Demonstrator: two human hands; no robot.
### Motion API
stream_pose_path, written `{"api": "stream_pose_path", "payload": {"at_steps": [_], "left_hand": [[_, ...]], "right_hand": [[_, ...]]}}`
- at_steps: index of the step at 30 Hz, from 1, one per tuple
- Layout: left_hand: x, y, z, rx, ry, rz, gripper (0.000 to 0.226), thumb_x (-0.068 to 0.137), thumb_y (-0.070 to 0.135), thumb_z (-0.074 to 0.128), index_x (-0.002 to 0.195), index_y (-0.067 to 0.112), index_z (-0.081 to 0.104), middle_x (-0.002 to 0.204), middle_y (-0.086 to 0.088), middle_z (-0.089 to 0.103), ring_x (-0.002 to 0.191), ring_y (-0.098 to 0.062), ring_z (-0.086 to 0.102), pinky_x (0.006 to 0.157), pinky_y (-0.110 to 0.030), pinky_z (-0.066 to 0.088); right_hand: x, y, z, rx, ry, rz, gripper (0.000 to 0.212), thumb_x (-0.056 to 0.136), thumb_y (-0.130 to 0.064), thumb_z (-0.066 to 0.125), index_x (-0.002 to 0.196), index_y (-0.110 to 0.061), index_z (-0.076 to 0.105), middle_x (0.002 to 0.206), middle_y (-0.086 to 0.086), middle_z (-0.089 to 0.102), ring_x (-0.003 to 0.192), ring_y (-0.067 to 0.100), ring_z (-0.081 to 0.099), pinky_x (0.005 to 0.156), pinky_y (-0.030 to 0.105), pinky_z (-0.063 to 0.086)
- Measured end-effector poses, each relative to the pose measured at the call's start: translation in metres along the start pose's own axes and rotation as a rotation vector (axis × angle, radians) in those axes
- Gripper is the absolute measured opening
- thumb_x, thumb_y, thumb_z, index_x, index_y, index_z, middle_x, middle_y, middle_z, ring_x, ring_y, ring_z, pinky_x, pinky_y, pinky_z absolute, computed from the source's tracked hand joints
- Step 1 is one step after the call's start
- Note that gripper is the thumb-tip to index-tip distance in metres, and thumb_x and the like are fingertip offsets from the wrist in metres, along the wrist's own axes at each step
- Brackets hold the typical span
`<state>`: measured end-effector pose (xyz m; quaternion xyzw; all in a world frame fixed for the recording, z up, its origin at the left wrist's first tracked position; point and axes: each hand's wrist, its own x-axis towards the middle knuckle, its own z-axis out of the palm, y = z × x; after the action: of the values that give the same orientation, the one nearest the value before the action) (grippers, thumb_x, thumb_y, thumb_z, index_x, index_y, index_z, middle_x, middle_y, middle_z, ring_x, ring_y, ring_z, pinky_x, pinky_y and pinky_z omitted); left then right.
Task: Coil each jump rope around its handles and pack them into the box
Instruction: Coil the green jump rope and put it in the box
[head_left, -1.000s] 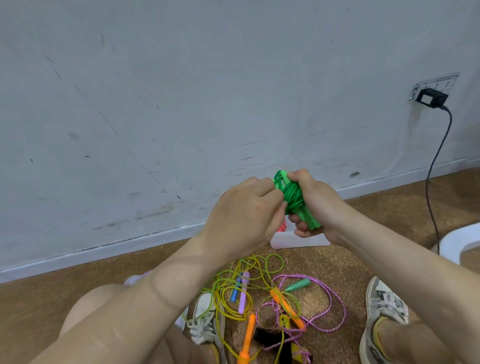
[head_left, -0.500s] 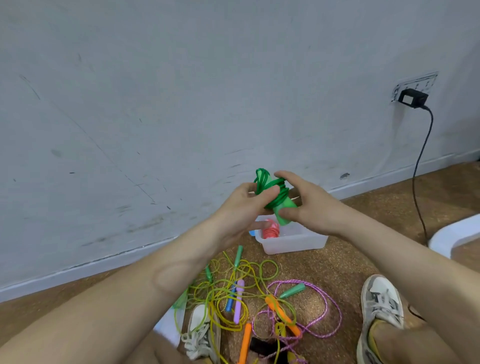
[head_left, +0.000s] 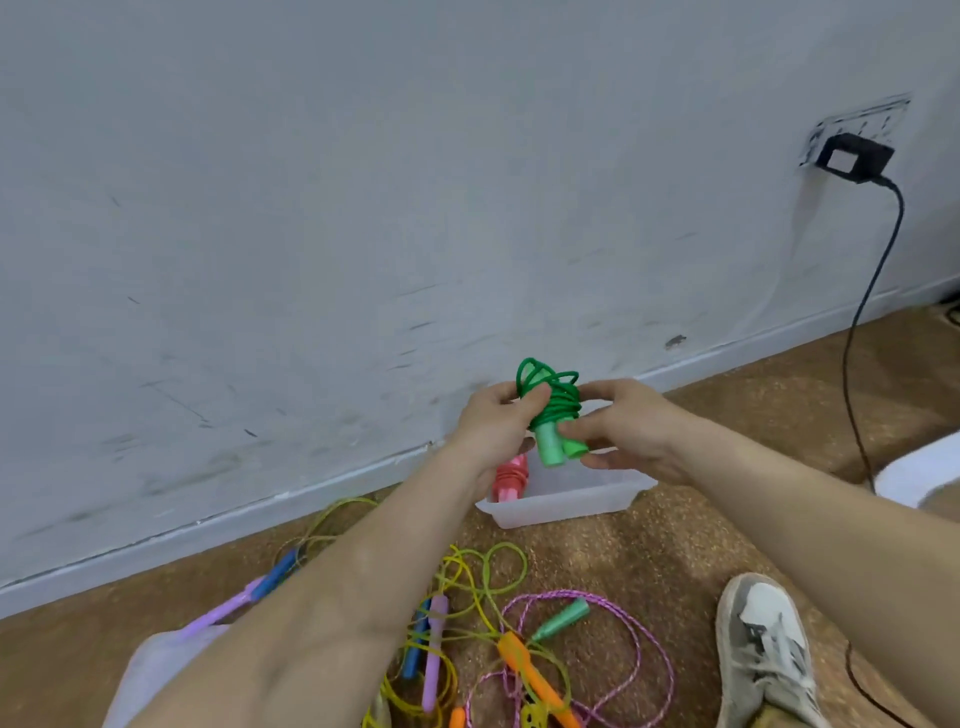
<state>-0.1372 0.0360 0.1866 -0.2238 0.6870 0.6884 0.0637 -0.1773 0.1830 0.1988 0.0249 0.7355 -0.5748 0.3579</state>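
Note:
A green jump rope (head_left: 554, 410) is coiled around its two green handles and hangs in the air just above the clear plastic box (head_left: 566, 503). My left hand (head_left: 493, 426) grips the coil from the left. My right hand (head_left: 626, 426) pinches the handles from the right with thumb and fingers. A coiled red rope (head_left: 510, 479) lies in the box's left end. Loose yellow-green rope (head_left: 470, 577), a pink rope (head_left: 613, 654) and orange handles (head_left: 524, 670) tangle on the floor in front of me.
The box stands against a grey wall on a brown cork floor. A blue and lilac handle pair (head_left: 249, 597) lies at the left. My shoe (head_left: 763, 649) is at the right, by a black cable (head_left: 862, 332) running from a wall plug.
Both hands have carried the green coil away from me and lower, to just over the box. The handles now point down toward the box.

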Motion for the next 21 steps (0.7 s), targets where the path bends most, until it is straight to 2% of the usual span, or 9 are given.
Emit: {"api": "stream_pose_path", "payload": {"at_steps": [2, 5, 9, 11, 12, 14, 16, 18, 21], "left_hand": [[0.032, -0.024, -0.003, 0.006, 0.007, -0.058, 0.021, 0.093, 0.02, 0.06, 0.106, 0.004, 0.066, 0.106, -0.018, 0.069, 0.094, -0.028, 0.067, 0.088, -0.046, 0.055], [0.076, -0.063, -0.003, 0.073, 0.043, -0.125, 0.005, 0.091, 0.016, 0.06, 0.095, 0.014, 0.062, 0.103, -0.018, 0.068, 0.088, -0.031, 0.066, 0.083, -0.046, 0.054], [0.12, -0.106, -0.002, 0.175, 0.011, -0.211, 0.017, 0.083, 0.007, 0.058, 0.099, 0.014, 0.056, 0.094, -0.014, 0.063, 0.08, -0.028, 0.062, 0.067, -0.037, 0.051], [0.138, -0.13, -0.002, 0.303, -0.021, -0.215, 0.02, 0.072, 0.007, 0.054, 0.088, 0.019, 0.057, 0.094, -0.02, 0.063, 0.082, -0.031, 0.061, 0.067, -0.041, 0.05], [0.145, -0.139, -0.002, 0.409, -0.057, -0.188, 0.026, 0.07, 0.007, 0.052, 0.091, 0.018, 0.061, 0.098, -0.019, 0.065, 0.087, -0.034, 0.063, 0.071, -0.045, 0.053], [0.155, -0.154, -0.003, 0.673, -0.199, -0.136, 0.041, 0.075, 0.004, 0.05, 0.111, 0.018, 0.065, 0.108, -0.012, 0.066, 0.1, -0.032, 0.061, 0.08, -0.034, 0.052], [0.16, -0.163, -0.002, 0.916, -0.312, -0.09, 0.047, 0.081, 0.003, 0.048, 0.122, 0.02, 0.063, 0.117, -0.009, 0.064, 0.105, -0.029, 0.058, 0.074, -0.024, 0.041], [0.163, -0.169, 0.0, 1.039, -0.381, -0.089, 0.041, 0.082, 0.005, 0.049, 0.12, 0.015, 0.063, 0.114, -0.013, 0.063, 0.102, -0.03, 0.057, 0.069, -0.024, 0.037], [0.163, -0.18, 0.0, 1.112, -0.422, -0.089, 0.029, 0.085, 0.005, 0.047, 0.107, 0.004, 0.065, 0.103, -0.017, 0.064, 0.098, -0.032, 0.059, 0.068, -0.029, 0.038]], "right_hand": [[0.035, 0.017, 0.004, -0.025, 0.031, 0.037, 0.045, 0.084, -0.002, 0.069, 0.124, -0.016, 0.052, 0.096, 0.016, 0.073, 0.073, 0.019, 0.064, 0.064, 0.03, 0.054], [0.09, 0.046, 0.01, -0.18, 0.107, 0.048, 0.044, 0.079, -0.004, 0.072, 0.119, -0.014, 0.056, 0.078, 0.01, 0.064, 0.063, 0.016, 0.056, 0.054, 0.025, 0.046], [0.147, 0.076, 0.015, -0.47, 0.222, 0.056, 0.031, 0.071, -0.015, 0.078, 0.099, -0.011, 0.065, 0.086, 0.007, 0.064, 0.077, 0.019, 0.06, 0.054, 0.024, 0.042], [0.177, 0.093, 0.017, -0.615, 0.22, 0.111, 0.021, 0.071, -0.02, 0.075, 0.083, -0.009, 0.063, 0.079, 0.007, 0.062, 0.082, 0.024, 0.064, 0.053, 0.025, 0.04], [0.188, 0.1, 0.02, -0.667, 0.214, 0.144, 0.02, 0.073, -0.022, 0.073, 0.079, -0.01, 0.059, 0.074, 0.006, 0.059, 0.082, 0.026, 0.064, 0.055, 0.025, 0.041], [0.205, 0.114, 0.027, -0.786, 0.188, 0.196, 0.02, 0.078, -0.025, 0.07, 0.087, -0.011, 0.058, 0.078, 0.005, 0.058, 0.087, 0.027, 0.064, 0.062, 0.027, 0.045], [0.216, 0.124, 0.035, -0.916, 0.183, 0.216, 0.025, 0.086, -0.021, 0.064, 0.106, -0.007, 0.06, 0.101, 0.011, 0.064, 0.101, 0.028, 0.063, 0.072, 0.029, 0.047], [0.222, 0.129, 0.044, -1.131, 0.054, 0.204, 0.024, 0.094, -0.014, 0.053, 0.115, -0.005, 0.059, 0.121, 0.014, 0.062, 0.112, 0.028, 0.06, 0.085, 0.03, 0.047], [0.219, 0.129, 0.052, -1.321, -0.194, 0.236, 0.02, 0.099, -0.01, 0.042, 0.089, -0.009, 0.059, 0.112, 0.014, 0.062, 0.103, 0.023, 0.056, 0.093, 0.031, 0.043]]}}
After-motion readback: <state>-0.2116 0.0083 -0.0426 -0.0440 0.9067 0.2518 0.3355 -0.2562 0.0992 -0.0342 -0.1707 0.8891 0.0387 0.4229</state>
